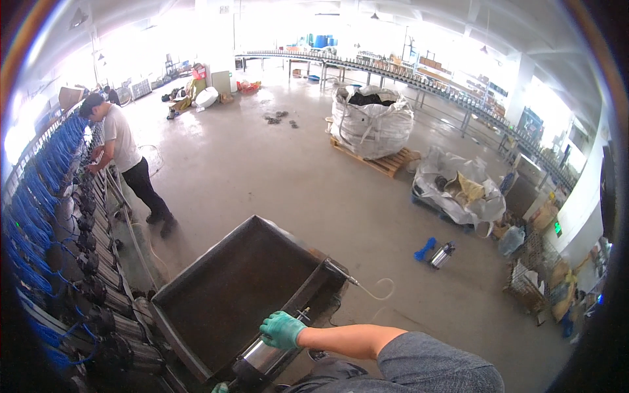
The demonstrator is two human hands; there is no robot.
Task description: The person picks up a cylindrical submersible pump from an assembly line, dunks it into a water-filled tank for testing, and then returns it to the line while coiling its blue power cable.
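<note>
The green-gloved right hand [282, 329] is clamped over the upper end of a shiny silver metal cylinder [263, 357], lying slantwise along the near side of a dark rectangular metal tray [229, 281]. Only a sliver of the green-gloved left hand [220, 388] shows; I cannot tell its grip. Further left, a white-shirted co-worker [121, 137] stands beside bundled bright-blue cables [33, 203].

Wide workshop. Smooth grey floor [223, 170], shiny with reflected daylight toward ten o'clock. Strong backlight through windows [282, 25] at twelve, detail washed out. White ceiling [557, 29] at two; pendant lamp [78, 18] at ten. Long roller conveyor [452, 92] curves from eleven round to three. White column [517, 85] at two. Green lit sign [557, 228] at three, on white wall face [583, 213].
</note>
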